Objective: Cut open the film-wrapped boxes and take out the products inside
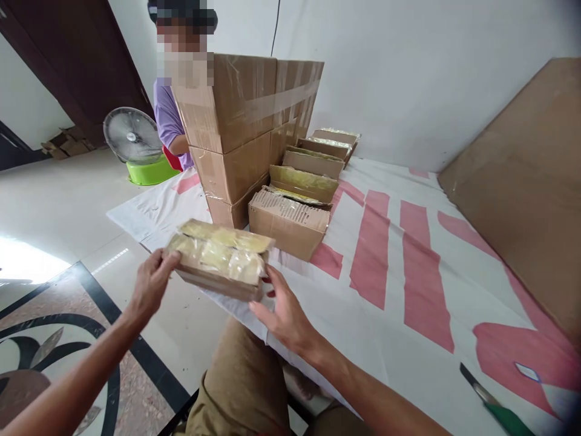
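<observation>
Presently, the small box (pixel 218 266) is at the near left edge of the table (pixel 318 312), in front of the wearer's knees; whether its underside touches the table cannot be told. Its top shows two yellowish flaps with shiny clear tape over them.

The left hand (pixel 152 281) pinches the box's left end, thumb over the upper edge. The right hand (pixel 285 312) is at the opposite end, thumb parted from the fingers about the near corner; whether it presses on the cardboard cannot be confirmed. Taking the box by its ends appears to keep it level and leave the taped top uncovered.

Directly beyond, an open carton (pixel 288 229) has its near flap raised, with more open cartons (pixel 315 160) in a row behind. They seem set in line alongside the tall stack (pixel 247 100) to be within reach. The stack's own cartons are squared on one another, presumably for stability.

A knife (pixel 503 418) with a green handle lies at the near right corner, well apart from both hands, probably for safe clearance. A co-worker's purple sleeve (pixel 167 109) shows beside the stack.
</observation>
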`<state>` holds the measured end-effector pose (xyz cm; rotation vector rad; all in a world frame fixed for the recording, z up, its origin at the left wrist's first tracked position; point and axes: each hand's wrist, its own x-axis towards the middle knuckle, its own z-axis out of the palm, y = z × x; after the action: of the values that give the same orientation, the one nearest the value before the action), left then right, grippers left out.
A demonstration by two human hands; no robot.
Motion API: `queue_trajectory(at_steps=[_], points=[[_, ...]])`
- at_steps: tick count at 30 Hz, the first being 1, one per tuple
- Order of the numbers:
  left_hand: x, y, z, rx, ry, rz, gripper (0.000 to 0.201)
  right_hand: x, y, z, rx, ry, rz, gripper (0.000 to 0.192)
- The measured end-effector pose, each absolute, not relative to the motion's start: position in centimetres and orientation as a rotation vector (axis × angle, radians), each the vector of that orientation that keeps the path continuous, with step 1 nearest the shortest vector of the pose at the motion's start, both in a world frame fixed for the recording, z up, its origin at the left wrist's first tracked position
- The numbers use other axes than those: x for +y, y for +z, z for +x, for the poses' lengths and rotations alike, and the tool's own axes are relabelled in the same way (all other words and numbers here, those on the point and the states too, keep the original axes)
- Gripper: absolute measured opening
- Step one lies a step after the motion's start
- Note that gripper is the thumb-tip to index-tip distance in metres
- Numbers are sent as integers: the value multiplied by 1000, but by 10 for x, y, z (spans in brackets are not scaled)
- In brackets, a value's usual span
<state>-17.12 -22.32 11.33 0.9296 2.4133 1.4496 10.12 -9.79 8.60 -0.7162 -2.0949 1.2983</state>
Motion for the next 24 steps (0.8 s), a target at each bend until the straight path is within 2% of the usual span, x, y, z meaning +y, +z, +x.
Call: queue_trajectory(at_steps=[3, 6, 9, 15, 20, 24], points=[[-240, 110, -105, 2194, 1370, 1049, 51, -113, 90, 185, -2090, 1246, -838, 63], [-234, 103, -44, 1946, 1369, 1244, 40, -123, 85, 261, -1996, 1103, -1036, 54], [-210, 98, -1, 1799, 1368, 1355, 34, -135, 81, 311, -1881, 990, -1202, 57], [-169, 96, 55, 1694, 1303, 1354, 44, -165, 78, 350, -1630, 932, -1319, 62], [-165, 101, 64, 1648, 1233, 1257, 58, -171, 69, 363, -1510, 987, -1349, 66], [-165, 105, 70, 1594, 1318, 1195, 64, -166, 63, 367, -1473, 985, -1302, 63]])
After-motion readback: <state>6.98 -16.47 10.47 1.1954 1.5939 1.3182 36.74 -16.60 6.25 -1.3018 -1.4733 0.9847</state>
